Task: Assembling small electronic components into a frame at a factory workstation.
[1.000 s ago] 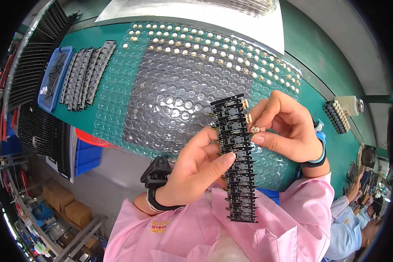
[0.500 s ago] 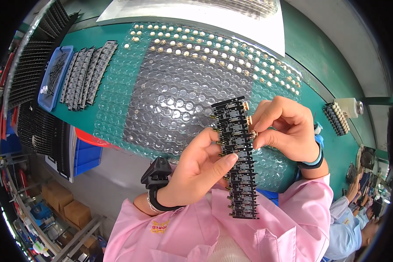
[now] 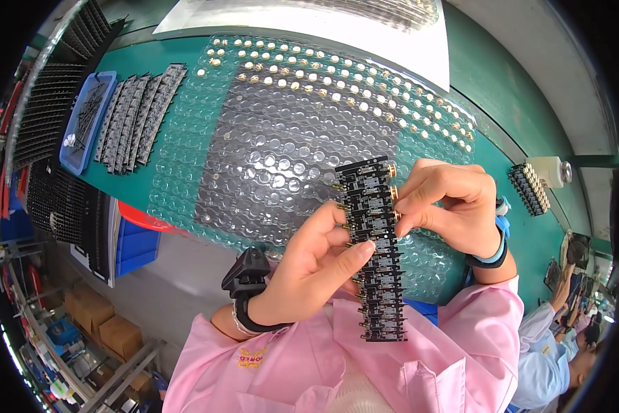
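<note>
The left hand (image 3: 316, 265) clamps its grip on a long, black, notched circuit board strip (image 3: 375, 251). The right hand (image 3: 450, 206) pinches a small brass connector (image 3: 394, 215) at the strip's edge, above bumpy clear bubble wrap (image 3: 282, 144).

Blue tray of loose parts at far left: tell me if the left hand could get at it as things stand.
Probably not right away: the left hand is clamped on the black circuit board strip, and the blue tray sits far across the bench, though nothing blocks the path.
</note>
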`<state>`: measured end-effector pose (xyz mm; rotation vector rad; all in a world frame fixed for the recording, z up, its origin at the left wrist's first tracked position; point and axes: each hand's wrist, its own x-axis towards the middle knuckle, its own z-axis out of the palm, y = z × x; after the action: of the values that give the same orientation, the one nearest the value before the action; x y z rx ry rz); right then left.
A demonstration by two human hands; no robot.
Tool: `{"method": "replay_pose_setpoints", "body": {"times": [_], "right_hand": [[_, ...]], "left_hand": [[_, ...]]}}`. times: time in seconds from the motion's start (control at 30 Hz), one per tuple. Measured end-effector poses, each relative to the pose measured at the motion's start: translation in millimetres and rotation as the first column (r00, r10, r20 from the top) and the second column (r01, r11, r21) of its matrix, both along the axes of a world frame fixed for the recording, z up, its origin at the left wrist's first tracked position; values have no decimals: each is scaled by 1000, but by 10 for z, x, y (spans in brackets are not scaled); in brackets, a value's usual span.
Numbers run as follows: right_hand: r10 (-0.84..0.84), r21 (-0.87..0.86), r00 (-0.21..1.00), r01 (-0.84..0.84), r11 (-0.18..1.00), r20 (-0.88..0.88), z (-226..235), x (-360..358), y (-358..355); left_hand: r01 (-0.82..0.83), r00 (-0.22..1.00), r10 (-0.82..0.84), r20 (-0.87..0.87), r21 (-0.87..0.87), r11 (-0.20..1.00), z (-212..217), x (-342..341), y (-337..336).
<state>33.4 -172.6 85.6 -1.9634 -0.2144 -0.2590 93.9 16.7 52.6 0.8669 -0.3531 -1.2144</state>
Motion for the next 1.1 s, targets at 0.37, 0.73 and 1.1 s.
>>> {"method": "replay_pose_setpoints", "body": {"times": [0.37,0.73,1.1], "right_hand": [[-374,-282,927,366,887,26,38,70,-411],[8,-389,977,78,918,215,9,120,-78],[-375,-544,925,343,766,56,123,122,-596]], "left_hand": [[-135,991,136,17,-31,990,-86,-3,37],[-80,996,78,-47,-38,996,-73,-6,9],[-192,981,191,-29,-52,980,-98,-10,69]]}}
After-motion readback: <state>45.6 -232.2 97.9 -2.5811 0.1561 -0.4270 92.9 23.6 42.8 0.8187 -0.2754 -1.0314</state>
